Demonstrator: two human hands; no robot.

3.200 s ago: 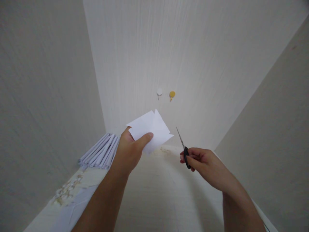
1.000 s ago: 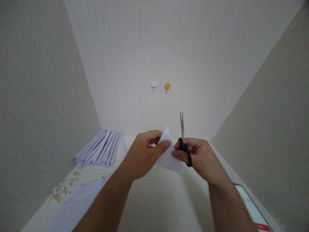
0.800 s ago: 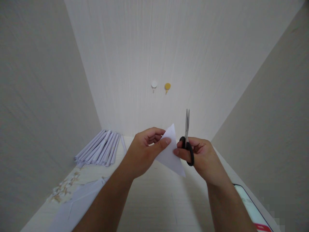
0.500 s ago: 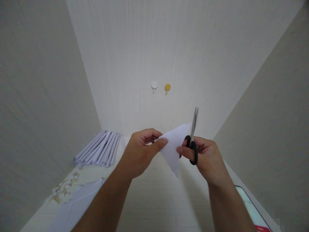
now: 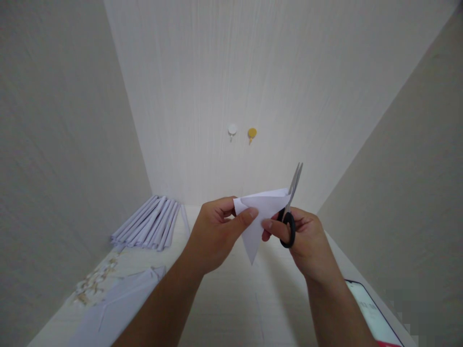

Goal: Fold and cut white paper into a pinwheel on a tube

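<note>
A folded piece of white paper point(image 5: 264, 205) is held up in front of me, its lower end tapering to a point. My left hand point(image 5: 226, 229) pinches its left side, thumb on the near face and fingers behind. My right hand point(image 5: 302, 236) has a pair of scissors point(image 5: 288, 221) with black handles hung on it, the blades pointing up and nearly closed. The right thumb and a fingertip also touch the paper's lower right edge. Beside the blades lies the paper's upper right corner; whether they touch I cannot tell.
Rolled white paper tubes point(image 5: 146, 224) are piled at the left by the wall. Nearer to me lie white paper sheets point(image 5: 119, 301) and small scraps point(image 5: 96, 284). A phone point(image 5: 372, 308) with a lit screen rests at the right. Two hooks point(image 5: 252, 132) are on the back wall.
The paper has turned and its top edge now shows a folded-over layer. Its point has swung left. The scissors have tilted slightly right, still on my right hand.
</note>
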